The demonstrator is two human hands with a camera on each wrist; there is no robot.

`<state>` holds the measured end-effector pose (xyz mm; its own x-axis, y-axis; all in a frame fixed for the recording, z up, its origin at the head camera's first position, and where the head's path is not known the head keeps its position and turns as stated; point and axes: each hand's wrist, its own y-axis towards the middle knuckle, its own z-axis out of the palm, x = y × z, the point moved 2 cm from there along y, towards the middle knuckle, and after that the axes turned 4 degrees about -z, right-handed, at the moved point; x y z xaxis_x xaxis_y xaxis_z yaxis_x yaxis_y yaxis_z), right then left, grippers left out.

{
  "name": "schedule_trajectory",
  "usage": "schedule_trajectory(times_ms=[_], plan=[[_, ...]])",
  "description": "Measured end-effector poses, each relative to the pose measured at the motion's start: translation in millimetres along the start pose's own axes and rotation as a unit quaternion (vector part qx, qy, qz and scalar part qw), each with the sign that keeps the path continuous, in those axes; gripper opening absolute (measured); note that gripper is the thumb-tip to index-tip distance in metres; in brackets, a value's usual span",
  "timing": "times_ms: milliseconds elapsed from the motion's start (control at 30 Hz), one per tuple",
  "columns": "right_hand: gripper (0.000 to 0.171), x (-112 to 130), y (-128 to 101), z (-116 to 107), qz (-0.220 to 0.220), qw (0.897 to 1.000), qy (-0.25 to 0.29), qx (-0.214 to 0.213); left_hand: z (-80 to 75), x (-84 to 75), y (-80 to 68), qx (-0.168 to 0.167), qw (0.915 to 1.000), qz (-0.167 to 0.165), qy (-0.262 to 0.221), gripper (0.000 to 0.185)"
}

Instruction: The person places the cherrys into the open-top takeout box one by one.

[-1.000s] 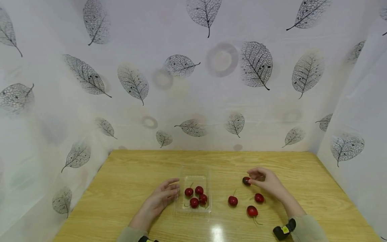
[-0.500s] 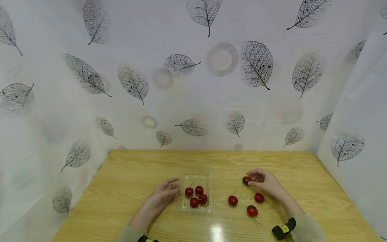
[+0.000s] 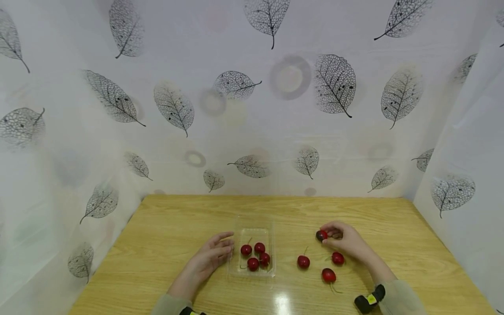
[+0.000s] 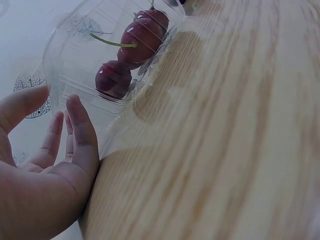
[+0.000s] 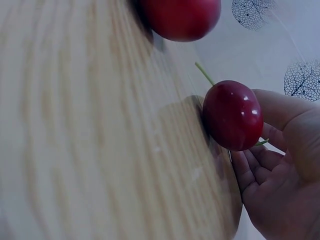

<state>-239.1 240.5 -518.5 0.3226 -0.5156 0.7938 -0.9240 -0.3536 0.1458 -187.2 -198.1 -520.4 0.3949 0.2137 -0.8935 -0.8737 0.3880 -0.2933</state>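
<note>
Head view: pale wooden table walled on three sides by white leaf-printed sheeting. Near the front middle, a clear rectangular plastic tray holding four dark red cherries. Left hand flat beside the tray's left wall, fingers straight and together, touching it. Right of the tray, three loose red cherries on bare wood, well apart from the tray, two just beside the right wrist. Right hand farther back, thumb and fingers clamped on a fourth dark red cherry just over the table. Open wood behind and at both sides.

Left wrist view: straight fingers against the tray wall; three cherries seen through it.

Right wrist view: pinched cherry at the curled fingertips, touching the wood or just above it, cannot tell; another cherry beyond.
</note>
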Motion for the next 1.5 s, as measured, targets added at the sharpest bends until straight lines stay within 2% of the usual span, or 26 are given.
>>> schedule_trajectory(times_ms=[333,767,1000,1500], plan=[[0.037,0.0,-1.0,0.9,0.026,1.000,0.000,0.008,-0.6,0.3,-0.8,0.000,1.0000,-0.005,-0.005,0.053],[0.037,8.3,-0.1,-2.9,0.026,1.000,-0.007,0.010,-1.6,0.6,0.2,-0.005,1.0000,-0.007,0.002,0.056],[0.037,15.2,5.0,-1.5,0.042,0.999,-0.005,0.007,-0.8,-0.2,0.1,-0.009,0.9999,-0.010,-0.002,0.055],[0.037,37.8,19.9,5.2,0.007,1.000,0.007,0.000,-1.6,0.9,0.1,-0.005,0.9999,-0.009,-0.001,0.052]])
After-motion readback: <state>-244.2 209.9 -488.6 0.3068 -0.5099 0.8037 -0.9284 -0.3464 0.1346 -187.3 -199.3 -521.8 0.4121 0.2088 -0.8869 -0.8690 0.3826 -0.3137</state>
